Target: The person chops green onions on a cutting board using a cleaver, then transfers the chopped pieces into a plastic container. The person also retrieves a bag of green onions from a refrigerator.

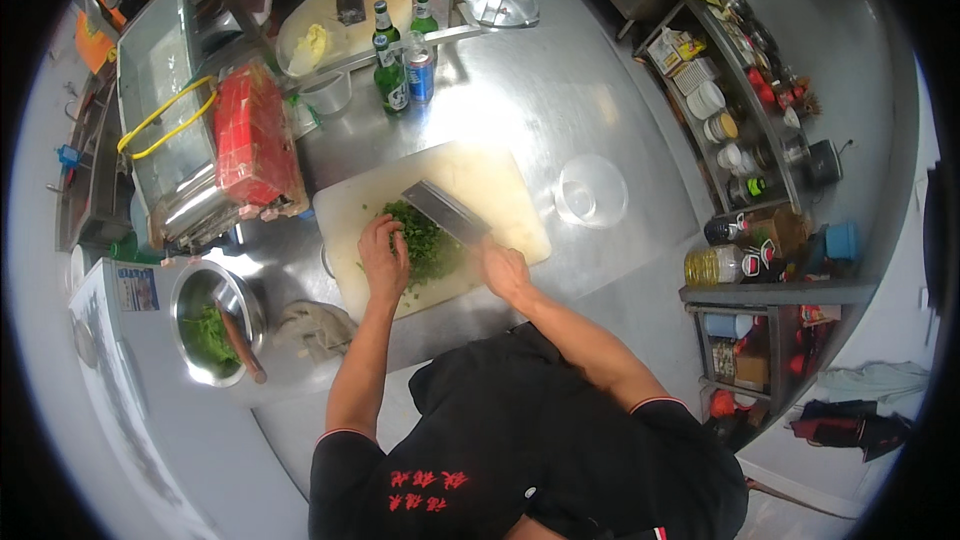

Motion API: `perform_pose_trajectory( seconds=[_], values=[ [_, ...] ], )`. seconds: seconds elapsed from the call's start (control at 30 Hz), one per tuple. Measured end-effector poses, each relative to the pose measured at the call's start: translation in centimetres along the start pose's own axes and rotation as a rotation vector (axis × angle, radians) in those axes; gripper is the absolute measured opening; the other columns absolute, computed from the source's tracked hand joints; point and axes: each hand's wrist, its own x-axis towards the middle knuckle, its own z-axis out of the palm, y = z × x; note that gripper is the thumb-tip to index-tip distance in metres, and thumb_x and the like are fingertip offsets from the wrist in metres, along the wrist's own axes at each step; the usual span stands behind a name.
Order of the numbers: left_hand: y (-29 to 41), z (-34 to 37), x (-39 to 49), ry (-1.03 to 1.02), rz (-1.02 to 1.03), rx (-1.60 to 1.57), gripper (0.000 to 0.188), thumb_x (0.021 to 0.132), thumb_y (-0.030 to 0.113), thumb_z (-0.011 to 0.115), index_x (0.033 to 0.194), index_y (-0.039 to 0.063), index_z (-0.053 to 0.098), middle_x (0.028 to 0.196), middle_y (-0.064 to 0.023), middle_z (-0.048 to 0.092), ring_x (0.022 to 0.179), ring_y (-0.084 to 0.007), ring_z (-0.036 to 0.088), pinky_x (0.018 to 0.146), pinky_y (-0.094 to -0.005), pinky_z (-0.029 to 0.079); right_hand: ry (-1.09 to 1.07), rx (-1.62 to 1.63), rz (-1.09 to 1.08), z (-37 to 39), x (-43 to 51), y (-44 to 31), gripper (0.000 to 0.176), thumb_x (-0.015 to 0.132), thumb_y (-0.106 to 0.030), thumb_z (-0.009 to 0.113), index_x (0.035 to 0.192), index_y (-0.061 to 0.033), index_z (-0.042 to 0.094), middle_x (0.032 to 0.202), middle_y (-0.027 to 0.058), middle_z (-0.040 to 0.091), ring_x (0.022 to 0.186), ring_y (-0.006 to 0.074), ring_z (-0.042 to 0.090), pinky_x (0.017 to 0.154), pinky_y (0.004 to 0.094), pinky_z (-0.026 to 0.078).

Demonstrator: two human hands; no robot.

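Observation:
Chopped green herbs [421, 244] lie in a heap on a pale plastic cutting board [510, 195]. My right hand [504, 270] grips a cleaver [446, 211] by its handle; the broad metal blade reaches over the upper right part of the heap. On the heap's left side, my left hand [385, 259] touches the herbs with curved, parted fingers; whether it pinches some of them cannot be told. Right of the board stands a clear round plastic tub [592, 192].
At left, a steel bowl [180, 300] holds leafy greens and a wooden-handled tool, beside a crumpled cloth [319, 328]. Beyond the board stand green glass bottles [391, 86], a blue can [420, 79] and a plastic measuring jug [328, 96]. A red taped box [251, 135] sits at upper left.

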Motion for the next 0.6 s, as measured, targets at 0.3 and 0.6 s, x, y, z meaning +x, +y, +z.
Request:
perform_pose_trajectory(
  seconds=[0.3,0.6],
  values=[
    [7.7,3.6,3.2,-0.859,0.637,0.161,0.105,0.086,0.024,0.086,0.175,-0.003,0.038,0.184,-0.025,0.038,0.174,-0.0429,0.03,0.145,-0.0577,0.02,0.048,-0.321,-0.125,-4.4,-2.2,-1.8,0.029,0.111,-0.033,0.067,0.116,-0.006,0.076,0.111,0.0221,0.082,0.1,0.0449,0.081,0.088,0.0575,0.063],
    [-1.2,1.3,4.9,-0.727,0.383,0.427,0.071,0.104,0.027,0.075,0.166,-0.001,0.055,0.182,-0.0176,0.046,0.169,-0.0362,0.042,0.144,-0.0529,0.024,0.193,-0.251,-0.041,-9.9,-10.0,5.9,0.03,0.107,-0.036,0.078,0.116,-0.0081,0.072,0.103,0.0182,0.082,0.098,0.0432,0.08,0.082,0.0562,0.062]
  ],
)
